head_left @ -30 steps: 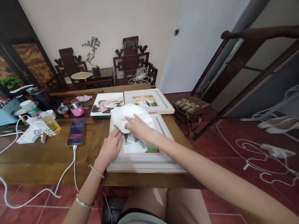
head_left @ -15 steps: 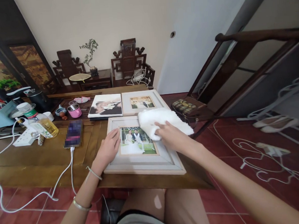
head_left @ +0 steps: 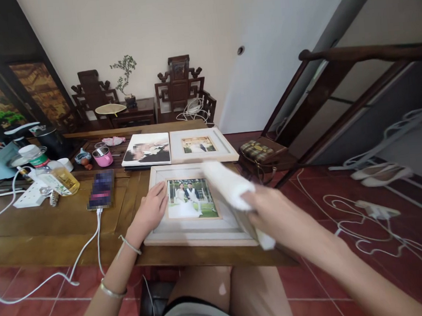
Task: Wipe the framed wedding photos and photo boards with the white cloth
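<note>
A pale wooden picture frame (head_left: 187, 233) with a wedding photo lies flat near the front edge of the wooden table (head_left: 55, 224). My left hand (head_left: 152, 210) rests flat on the frame's left side, fingers stretched out. My right hand (head_left: 273, 211) grips a white cloth (head_left: 228, 186) and holds it against the frame's right edge, near the lower right corner. The cloth hangs over the side of the frame and hides that edge.
Two more pictures lie behind it: an unframed print (head_left: 146, 150) and a second framed photo (head_left: 201, 145). A phone (head_left: 100, 189) on a white cable, an oil bottle (head_left: 57, 177), a power strip (head_left: 29, 196) and a pink pot (head_left: 102, 157) sit left. Cables (head_left: 369, 213) trail on the red floor right.
My right hand has swept the cloth from the frame's upper left, across the glass, to its right edge and downwards. My left hand has stayed on the frame's left side.
</note>
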Motion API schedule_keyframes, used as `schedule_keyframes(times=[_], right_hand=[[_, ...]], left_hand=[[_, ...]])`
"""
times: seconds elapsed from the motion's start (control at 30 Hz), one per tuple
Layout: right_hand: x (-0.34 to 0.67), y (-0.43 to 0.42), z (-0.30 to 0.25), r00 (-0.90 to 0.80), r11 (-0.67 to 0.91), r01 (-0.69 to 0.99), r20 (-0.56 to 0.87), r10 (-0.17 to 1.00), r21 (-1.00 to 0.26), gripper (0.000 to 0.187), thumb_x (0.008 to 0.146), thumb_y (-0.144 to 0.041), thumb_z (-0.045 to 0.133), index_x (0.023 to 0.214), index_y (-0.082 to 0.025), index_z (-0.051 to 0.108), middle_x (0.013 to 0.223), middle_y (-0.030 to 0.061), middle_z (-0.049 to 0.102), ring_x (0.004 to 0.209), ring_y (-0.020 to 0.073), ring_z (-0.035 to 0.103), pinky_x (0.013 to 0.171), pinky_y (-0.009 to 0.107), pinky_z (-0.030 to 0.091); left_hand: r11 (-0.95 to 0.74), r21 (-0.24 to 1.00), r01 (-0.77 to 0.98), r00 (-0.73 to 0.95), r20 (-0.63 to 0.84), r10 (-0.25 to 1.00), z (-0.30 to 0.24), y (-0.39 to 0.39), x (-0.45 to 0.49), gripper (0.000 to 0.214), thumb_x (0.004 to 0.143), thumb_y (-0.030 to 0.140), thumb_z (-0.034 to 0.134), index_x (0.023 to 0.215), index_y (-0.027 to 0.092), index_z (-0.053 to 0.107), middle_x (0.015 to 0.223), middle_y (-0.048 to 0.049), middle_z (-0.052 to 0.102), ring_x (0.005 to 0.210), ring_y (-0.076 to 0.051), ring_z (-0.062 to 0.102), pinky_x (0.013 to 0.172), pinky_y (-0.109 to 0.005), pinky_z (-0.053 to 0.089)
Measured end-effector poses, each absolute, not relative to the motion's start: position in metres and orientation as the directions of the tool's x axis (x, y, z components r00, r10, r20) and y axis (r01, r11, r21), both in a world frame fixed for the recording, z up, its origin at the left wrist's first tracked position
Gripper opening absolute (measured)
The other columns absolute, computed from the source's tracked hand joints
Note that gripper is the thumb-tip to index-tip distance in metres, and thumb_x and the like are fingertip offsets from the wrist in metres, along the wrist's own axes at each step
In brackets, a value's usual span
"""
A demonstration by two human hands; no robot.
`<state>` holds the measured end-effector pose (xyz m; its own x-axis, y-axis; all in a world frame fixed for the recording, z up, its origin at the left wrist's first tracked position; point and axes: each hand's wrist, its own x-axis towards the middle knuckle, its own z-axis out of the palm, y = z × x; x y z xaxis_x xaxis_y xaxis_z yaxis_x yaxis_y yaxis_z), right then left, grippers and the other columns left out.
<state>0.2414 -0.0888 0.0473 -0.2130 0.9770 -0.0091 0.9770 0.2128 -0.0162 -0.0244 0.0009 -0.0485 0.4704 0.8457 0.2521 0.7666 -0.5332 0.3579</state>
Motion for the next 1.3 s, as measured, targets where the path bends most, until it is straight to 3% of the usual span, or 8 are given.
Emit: schedule_keyframes(times=[0.13, 0.33, 0.57, 0.67, 0.8, 0.93, 1.07, 1.3], right_hand=[[0.240, -0.023, 0.032, -0.359, 0.327, 0.932, 0.265, 0.895, 0.157, 0.034, 0.072, 0.003, 0.046, 0.092, -0.008, 0.071, 0.139, 0.0190, 0.049, 0.128, 0.0357, 0.044, 0.104, 0.050, 0.037], [0.218, -0.017, -0.006, -0.534, 0.518, 0.834, 0.038, 0.845, 0.188, 0.036, 0.073, 0.002, 0.048, 0.099, -0.007, 0.070, 0.137, 0.0230, 0.050, 0.127, 0.0368, 0.044, 0.105, 0.053, 0.034], [0.205, -0.130, 0.021, -0.569, 0.574, 0.819, -0.110, 0.815, 0.016, 0.037, 0.066, 0.001, 0.051, 0.092, -0.012, 0.072, 0.132, 0.0225, 0.055, 0.120, 0.0373, 0.052, 0.095, 0.048, 0.047], [0.198, -0.146, 0.027, -0.564, 0.559, 0.826, -0.109, 0.819, -0.069, 0.038, 0.063, 0.001, 0.051, 0.091, -0.013, 0.073, 0.131, 0.0209, 0.056, 0.119, 0.0365, 0.055, 0.094, 0.046, 0.049], [0.197, -0.116, 0.013, -0.501, 0.495, 0.862, -0.044, 0.864, -0.108, 0.043, 0.065, 0.001, 0.049, 0.099, -0.010, 0.071, 0.137, 0.0217, 0.050, 0.130, 0.0356, 0.044, 0.106, 0.048, 0.038], [0.208, -0.053, -0.003, -0.438, 0.439, 0.894, 0.030, 0.898, -0.090, 0.047, 0.068, 0.001, 0.050, 0.111, -0.007, 0.067, 0.145, 0.0219, 0.040, 0.138, 0.0337, 0.030, 0.114, 0.047, 0.025], [0.212, -0.003, -0.004, -0.434, 0.438, 0.899, 0.095, 0.896, -0.018, 0.054, 0.067, 0.005, 0.047, 0.117, -0.008, 0.064, 0.149, 0.0198, 0.033, 0.141, 0.0358, 0.022, 0.112, 0.058, 0.020], [0.197, -0.056, 0.009, -0.536, 0.534, 0.844, -0.092, 0.839, -0.051, 0.050, 0.067, 0.008, 0.044, 0.107, -0.008, 0.069, 0.147, 0.0202, 0.037, 0.139, 0.0372, 0.027, 0.109, 0.057, 0.027]], left_hand=[[-0.547, 0.364, 0.754, 0.473, 0.278, 0.836, -0.052, 0.003, -0.026, 0.041, 0.097, 0.024, 0.036, 0.136, 0.015, 0.046, 0.145, -0.0122, 0.042, 0.136, -0.025, 0.037, 0.109, -0.048, 0.036], [-0.567, 0.392, 0.724, 0.474, 0.314, 0.822, -0.059, 0.008, -0.029, 0.041, 0.096, 0.025, 0.038, 0.134, 0.015, 0.048, 0.142, -0.0130, 0.046, 0.135, -0.025, 0.039, 0.110, -0.047, 0.036], [-0.564, 0.383, 0.732, 0.460, 0.332, 0.823, -0.058, 0.006, -0.026, 0.039, 0.096, 0.025, 0.038, 0.133, 0.016, 0.049, 0.141, -0.0132, 0.047, 0.134, -0.024, 0.039, 0.109, -0.048, 0.036], [-0.572, 0.372, 0.731, 0.470, 0.334, 0.817, -0.058, 0.005, -0.026, 0.040, 0.096, 0.025, 0.037, 0.133, 0.016, 0.049, 0.141, -0.0137, 0.047, 0.135, -0.025, 0.039, 0.109, -0.049, 0.036], [-0.588, 0.354, 0.727, 0.493, 0.327, 0.806, -0.057, 0.006, -0.028, 0.040, 0.096, 0.025, 0.037, 0.134, 0.015, 0.048, 0.142, -0.0142, 0.045, 0.135, -0.025, 0.038, 0.110, -0.049, 0.035], [-0.608, 0.355, 0.711, 0.517, 0.323, 0.793, -0.054, 0.007, -0.029, 0.041, 0.096, 0.025, 0.038, 0.135, 0.015, 0.047, 0.142, -0.0144, 0.045, 0.134, -0.025, 0.038, 0.110, -0.049, 0.036], [-0.611, 0.372, 0.699, 0.514, 0.333, 0.791, -0.054, 0.007, -0.030, 0.041, 0.096, 0.025, 0.037, 0.135, 0.017, 0.046, 0.142, -0.0140, 0.046, 0.135, -0.025, 0.038, 0.110, -0.050, 0.035], [-0.554, 0.384, 0.739, 0.472, 0.292, 0.832, -0.053, 0.003, -0.027, 0.042, 0.097, 0.025, 0.034, 0.137, 0.016, 0.043, 0.144, -0.0141, 0.043, 0.135, -0.025, 0.036, 0.110, -0.049, 0.035]])
